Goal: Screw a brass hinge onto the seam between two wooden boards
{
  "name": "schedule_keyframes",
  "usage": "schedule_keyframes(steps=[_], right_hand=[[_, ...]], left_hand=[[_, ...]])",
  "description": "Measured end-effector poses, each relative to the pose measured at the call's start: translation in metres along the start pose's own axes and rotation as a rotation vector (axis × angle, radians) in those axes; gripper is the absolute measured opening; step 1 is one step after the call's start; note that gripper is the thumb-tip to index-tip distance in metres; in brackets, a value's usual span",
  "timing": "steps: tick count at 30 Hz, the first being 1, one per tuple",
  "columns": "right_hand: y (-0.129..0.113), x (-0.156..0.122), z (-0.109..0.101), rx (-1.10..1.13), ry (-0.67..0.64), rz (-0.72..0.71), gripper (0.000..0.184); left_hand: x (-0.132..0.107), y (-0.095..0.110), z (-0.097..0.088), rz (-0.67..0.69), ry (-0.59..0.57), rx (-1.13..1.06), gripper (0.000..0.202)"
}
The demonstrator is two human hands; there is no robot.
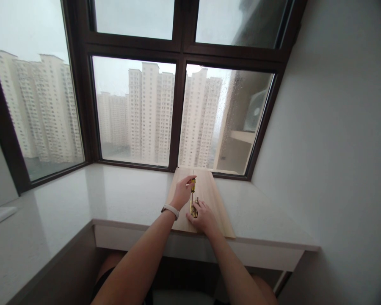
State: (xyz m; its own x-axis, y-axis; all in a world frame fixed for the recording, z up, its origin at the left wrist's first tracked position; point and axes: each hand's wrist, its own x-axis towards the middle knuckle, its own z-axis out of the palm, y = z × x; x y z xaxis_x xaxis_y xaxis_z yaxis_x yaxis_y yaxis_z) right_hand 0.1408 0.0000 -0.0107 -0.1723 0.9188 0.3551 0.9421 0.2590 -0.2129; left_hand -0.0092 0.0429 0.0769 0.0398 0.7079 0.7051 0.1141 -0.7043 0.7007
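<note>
My left hand [183, 190], with a pale band at the wrist, pinches the yellow-and-black handle of a screwdriver [193, 185]. The tool stands upright, shaft down, its tip at a small brass-coloured metal fitting [192, 209]. My right hand [205, 217] is closed around the fitting's right side, holding it against a light wooden board [218, 212]. Fingers cover part of the fitting, and its exact kind is too small to make out. Whether the tip sits in a screw is hidden.
The board lies on a white counter [130, 195], reaching from its front edge to the window frame [174, 127]. A white wall [330, 127] rises at the right. Far left on the counter lies a flat white object [0, 216].
</note>
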Motion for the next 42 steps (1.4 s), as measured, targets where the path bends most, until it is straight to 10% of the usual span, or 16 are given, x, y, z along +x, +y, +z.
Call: schedule_keyframes(steps=[34,42], right_hand=[[0.0020,0.0006,0.0039,0.007,0.030,-0.027,0.075],[0.0002,0.0000,0.0002,0.007,0.016,-0.019,0.074]], left_hand=[[-0.0017,0.0058,0.0027,0.041,0.118,0.094,0.017],[-0.0017,0.0020,0.0067,-0.021,-0.016,-0.094,0.023]])
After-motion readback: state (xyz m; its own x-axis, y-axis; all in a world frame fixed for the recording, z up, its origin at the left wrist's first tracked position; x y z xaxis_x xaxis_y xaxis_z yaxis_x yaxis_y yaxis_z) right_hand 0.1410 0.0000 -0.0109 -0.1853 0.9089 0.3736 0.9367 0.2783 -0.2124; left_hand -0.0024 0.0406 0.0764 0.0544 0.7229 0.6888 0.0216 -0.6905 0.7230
